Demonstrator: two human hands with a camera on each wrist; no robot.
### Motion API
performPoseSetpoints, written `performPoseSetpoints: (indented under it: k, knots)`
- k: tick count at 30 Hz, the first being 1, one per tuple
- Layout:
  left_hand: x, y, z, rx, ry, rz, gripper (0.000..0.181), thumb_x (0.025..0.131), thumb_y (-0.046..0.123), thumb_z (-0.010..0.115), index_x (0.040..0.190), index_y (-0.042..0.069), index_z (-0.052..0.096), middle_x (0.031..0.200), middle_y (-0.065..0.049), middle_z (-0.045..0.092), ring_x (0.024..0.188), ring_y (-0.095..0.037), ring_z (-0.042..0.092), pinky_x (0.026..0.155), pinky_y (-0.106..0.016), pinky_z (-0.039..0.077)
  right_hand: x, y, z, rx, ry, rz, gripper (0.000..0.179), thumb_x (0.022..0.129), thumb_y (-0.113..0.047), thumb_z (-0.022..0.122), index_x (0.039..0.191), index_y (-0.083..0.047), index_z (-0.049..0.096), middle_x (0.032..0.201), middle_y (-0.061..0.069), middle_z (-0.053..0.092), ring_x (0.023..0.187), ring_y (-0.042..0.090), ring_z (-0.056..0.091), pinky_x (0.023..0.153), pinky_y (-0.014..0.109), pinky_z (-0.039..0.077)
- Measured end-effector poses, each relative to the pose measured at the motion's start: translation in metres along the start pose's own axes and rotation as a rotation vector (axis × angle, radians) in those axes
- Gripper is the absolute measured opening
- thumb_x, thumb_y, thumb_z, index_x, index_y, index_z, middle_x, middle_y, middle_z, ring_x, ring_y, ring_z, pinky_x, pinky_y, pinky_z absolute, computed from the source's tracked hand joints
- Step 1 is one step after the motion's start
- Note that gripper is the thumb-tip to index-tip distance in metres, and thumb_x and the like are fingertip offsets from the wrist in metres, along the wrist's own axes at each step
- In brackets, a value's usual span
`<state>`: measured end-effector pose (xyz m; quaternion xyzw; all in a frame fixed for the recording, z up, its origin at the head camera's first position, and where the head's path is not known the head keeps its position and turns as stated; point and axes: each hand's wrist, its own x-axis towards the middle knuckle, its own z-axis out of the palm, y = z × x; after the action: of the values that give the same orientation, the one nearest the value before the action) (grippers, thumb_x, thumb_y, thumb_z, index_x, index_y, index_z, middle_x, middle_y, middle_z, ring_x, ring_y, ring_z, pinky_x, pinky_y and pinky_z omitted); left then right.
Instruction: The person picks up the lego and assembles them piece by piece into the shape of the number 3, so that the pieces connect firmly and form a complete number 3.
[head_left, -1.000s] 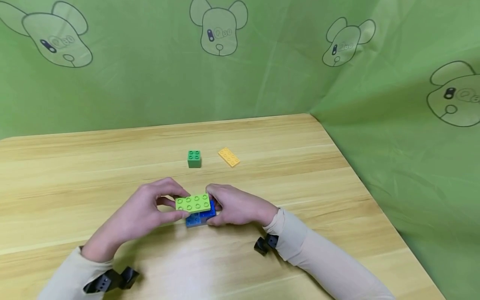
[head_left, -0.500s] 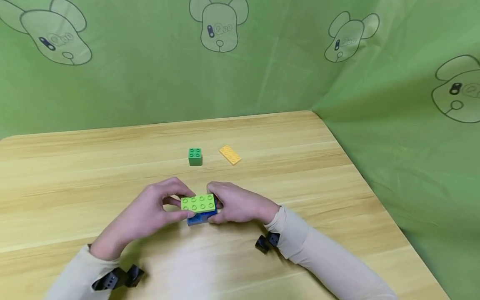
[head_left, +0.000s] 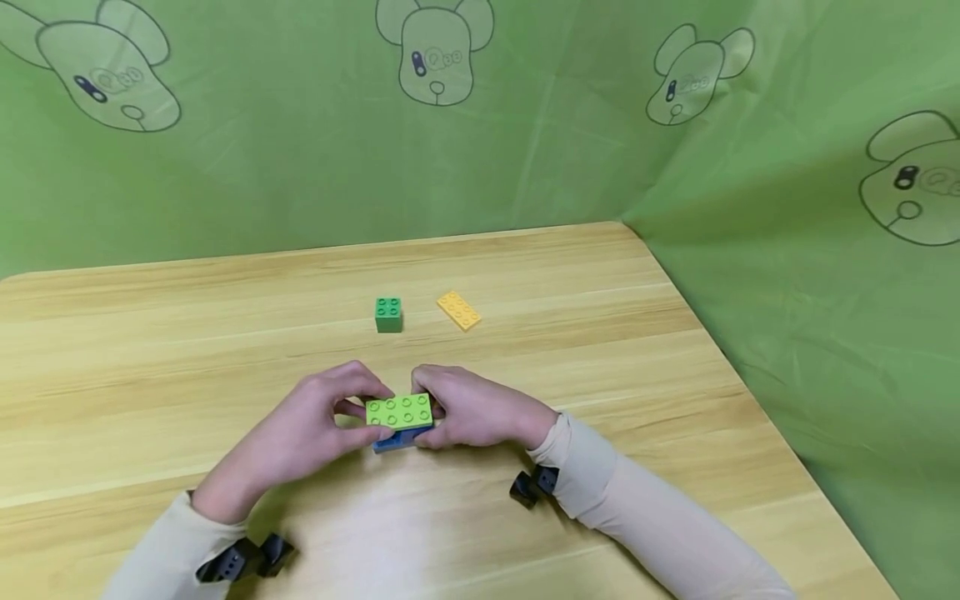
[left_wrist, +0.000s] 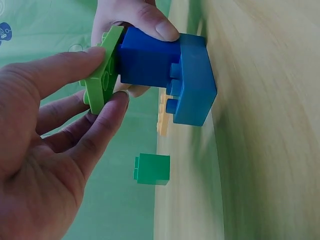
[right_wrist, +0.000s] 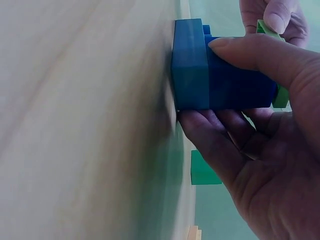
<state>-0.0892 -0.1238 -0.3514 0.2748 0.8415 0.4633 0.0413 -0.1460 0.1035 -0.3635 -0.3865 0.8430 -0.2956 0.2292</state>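
My left hand (head_left: 318, 421) pinches a lime green plate brick (head_left: 399, 412) between thumb and fingers. In the left wrist view the lime plate (left_wrist: 103, 70) leans, tilted, against the top of a dark blue brick (left_wrist: 147, 57). That dark blue brick sits on one end of a lighter blue brick (left_wrist: 195, 82), whose bare studs show beside it. My right hand (head_left: 476, 408) grips the blue bricks from the right, its thumb on the dark blue brick (right_wrist: 240, 82) in the right wrist view. The lighter blue brick (right_wrist: 190, 65) stands on the table.
Behind the hands, a green square brick (head_left: 388, 316) stands on the wooden table (head_left: 600, 333). To its right lies a flat yellow-orange plate brick (head_left: 459, 311). A green curtain (head_left: 300, 167) with cartoon heads hangs along the table's back and right edges.
My left hand has moved right with the lime plate, which now covers more of the dark blue brick. The right hand keeps its grip and has barely moved.
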Motion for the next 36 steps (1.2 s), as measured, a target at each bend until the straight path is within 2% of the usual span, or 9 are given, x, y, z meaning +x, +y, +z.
performPoseSetpoints:
  k: [5, 9, 14, 17, 24, 29, 33, 36]
  knots:
    - [0.001, 0.001, 0.000, 0.026, 0.001, -0.011, 0.031, 0.077, 0.001, 0.082, 0.105, 0.005, 0.071, 0.100, 0.004, 0.062, 0.089, -0.012, 0.063, 0.078, -0.024, 0.056, 0.000, 0.001, 0.000, -0.002, 0.010, -0.020, 0.036, 0.079, -0.017, 0.083, 0.093, -0.014, 0.050, 0.083, -0.001, 0.052, 0.073, 0.011, 0.048, 0.058, 0.022, 0.040]
    - [0.000, 0.002, 0.000, 0.034, 0.006, -0.013, 0.032, 0.077, 0.001, 0.082, 0.107, 0.004, 0.072, 0.101, 0.004, 0.062, 0.090, -0.012, 0.063, 0.078, -0.024, 0.056, -0.001, 0.001, -0.001, 0.008, 0.010, -0.016, 0.035, 0.080, -0.018, 0.083, 0.093, -0.014, 0.051, 0.084, 0.003, 0.054, 0.072, 0.011, 0.048, 0.058, 0.022, 0.039]
    - [0.000, 0.003, -0.002, 0.027, 0.001, -0.049, 0.034, 0.076, 0.001, 0.083, 0.108, 0.003, 0.072, 0.100, 0.005, 0.062, 0.087, -0.012, 0.064, 0.077, -0.027, 0.057, -0.001, -0.002, -0.002, -0.007, -0.008, -0.016, 0.034, 0.082, -0.019, 0.082, 0.093, -0.014, 0.050, 0.085, 0.006, 0.054, 0.073, 0.012, 0.047, 0.058, 0.022, 0.038]
    - [0.001, 0.004, -0.003, 0.029, -0.011, -0.069, 0.034, 0.076, 0.003, 0.083, 0.109, 0.002, 0.072, 0.100, 0.006, 0.062, 0.085, -0.011, 0.064, 0.076, -0.029, 0.057, -0.002, -0.004, -0.003, -0.025, -0.011, -0.015, 0.035, 0.082, -0.019, 0.082, 0.093, -0.014, 0.050, 0.086, 0.005, 0.053, 0.073, 0.011, 0.047, 0.058, 0.022, 0.038]
    - [0.003, 0.007, -0.006, 0.035, -0.053, -0.055, 0.034, 0.078, 0.004, 0.082, 0.110, -0.001, 0.072, 0.097, 0.005, 0.061, 0.081, -0.011, 0.065, 0.071, -0.026, 0.057, -0.002, -0.003, -0.002, -0.056, -0.004, -0.018, 0.035, 0.082, -0.020, 0.082, 0.094, -0.014, 0.050, 0.087, 0.004, 0.053, 0.075, 0.012, 0.048, 0.060, 0.022, 0.039]
    - [0.005, 0.009, -0.008, 0.029, -0.068, -0.073, 0.034, 0.078, 0.003, 0.082, 0.109, -0.003, 0.073, 0.093, 0.005, 0.061, 0.077, -0.010, 0.066, 0.065, -0.026, 0.056, -0.003, -0.003, -0.001, -0.066, 0.010, -0.028, 0.035, 0.082, -0.021, 0.082, 0.094, -0.014, 0.050, 0.087, 0.002, 0.054, 0.076, 0.013, 0.049, 0.061, 0.023, 0.040]
    - [0.006, 0.009, -0.008, 0.048, -0.075, -0.061, 0.034, 0.077, 0.004, 0.083, 0.109, -0.003, 0.073, 0.091, 0.006, 0.060, 0.073, -0.009, 0.062, 0.060, -0.026, 0.053, -0.006, -0.003, -0.004, -0.036, 0.009, -0.048, 0.033, 0.084, -0.024, 0.081, 0.099, -0.014, 0.054, 0.091, -0.004, 0.055, 0.082, 0.015, 0.054, 0.067, 0.023, 0.046]
    - [0.007, 0.009, -0.008, 0.047, -0.087, -0.056, 0.034, 0.077, 0.005, 0.083, 0.109, -0.003, 0.072, 0.090, 0.006, 0.059, 0.072, -0.009, 0.061, 0.060, -0.026, 0.053, -0.012, -0.003, -0.008, 0.014, -0.001, -0.069, 0.031, 0.087, -0.029, 0.078, 0.109, -0.013, 0.062, 0.098, -0.009, 0.059, 0.088, 0.015, 0.058, 0.076, 0.027, 0.051]
